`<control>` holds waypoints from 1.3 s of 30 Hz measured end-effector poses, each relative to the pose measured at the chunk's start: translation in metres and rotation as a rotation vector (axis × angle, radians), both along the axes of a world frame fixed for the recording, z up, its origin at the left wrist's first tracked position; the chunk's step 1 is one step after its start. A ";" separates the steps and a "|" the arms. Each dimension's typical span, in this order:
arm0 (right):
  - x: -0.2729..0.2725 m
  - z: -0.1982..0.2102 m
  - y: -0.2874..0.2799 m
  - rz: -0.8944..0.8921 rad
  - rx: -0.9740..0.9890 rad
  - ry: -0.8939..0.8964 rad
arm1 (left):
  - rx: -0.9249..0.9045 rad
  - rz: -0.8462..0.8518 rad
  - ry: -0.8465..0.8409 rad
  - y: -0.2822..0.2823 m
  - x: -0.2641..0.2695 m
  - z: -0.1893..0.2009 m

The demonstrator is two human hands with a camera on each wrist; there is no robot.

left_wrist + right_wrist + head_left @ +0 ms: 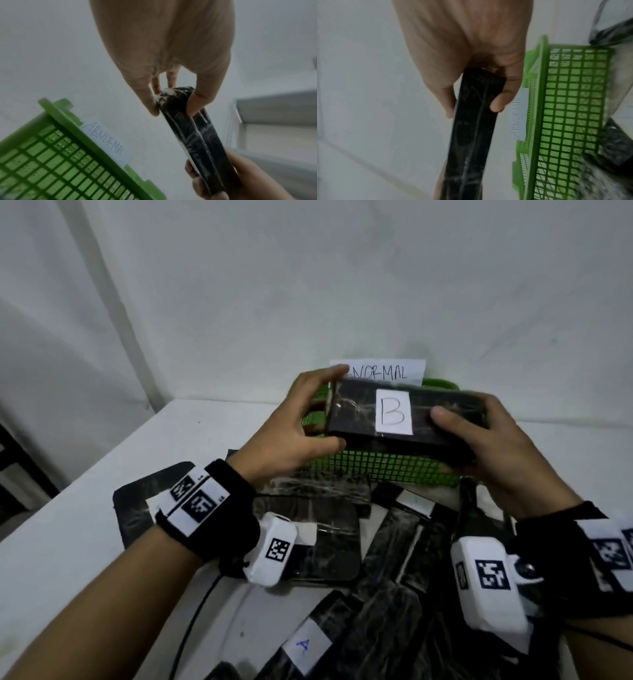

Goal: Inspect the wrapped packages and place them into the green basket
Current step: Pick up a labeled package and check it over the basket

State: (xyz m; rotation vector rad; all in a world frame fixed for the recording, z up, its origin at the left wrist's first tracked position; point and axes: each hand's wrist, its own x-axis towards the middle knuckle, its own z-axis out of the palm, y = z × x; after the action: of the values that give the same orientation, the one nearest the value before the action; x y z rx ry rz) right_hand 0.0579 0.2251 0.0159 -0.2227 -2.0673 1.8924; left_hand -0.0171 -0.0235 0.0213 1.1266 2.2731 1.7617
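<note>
A black plastic-wrapped package [359, 414] with a white label marked "B" is held flat above the green basket [383, 469]. My left hand [308, 419] grips its left end between thumb and fingers, and my right hand [479, 436] grips its right end. In the left wrist view the package [192, 129] runs from my left hand [171, 105] down to the other hand. In the right wrist view my right hand [474, 106] clamps the package [471, 135] beside the basket [573, 108]. The basket's mesh looks bare inside.
A paper label [387, 373] reading "ABNORMAL" stands on the basket's far rim against the white wall. Several more black wrapped packages [342, 542] lie piled on the white table [85, 542] in front of the basket, one labelled "A" [305, 647]. A black cable [191, 621] runs along the table.
</note>
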 end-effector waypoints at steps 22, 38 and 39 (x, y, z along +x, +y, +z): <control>-0.039 -0.005 -0.025 0.048 0.130 0.136 | 0.255 0.128 -0.344 0.006 -0.029 0.001; -0.046 -0.020 -0.020 0.093 0.105 0.054 | 0.229 0.184 -0.286 0.010 -0.029 -0.018; -0.046 -0.020 -0.021 0.101 0.110 0.046 | 0.229 0.193 -0.286 0.010 -0.030 -0.019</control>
State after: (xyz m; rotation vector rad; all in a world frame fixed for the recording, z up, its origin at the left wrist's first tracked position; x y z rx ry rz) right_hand 0.0122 0.2040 -0.0045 -0.0485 -2.1808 1.8155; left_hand -0.0467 -0.0138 0.0019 0.6405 2.1099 2.1404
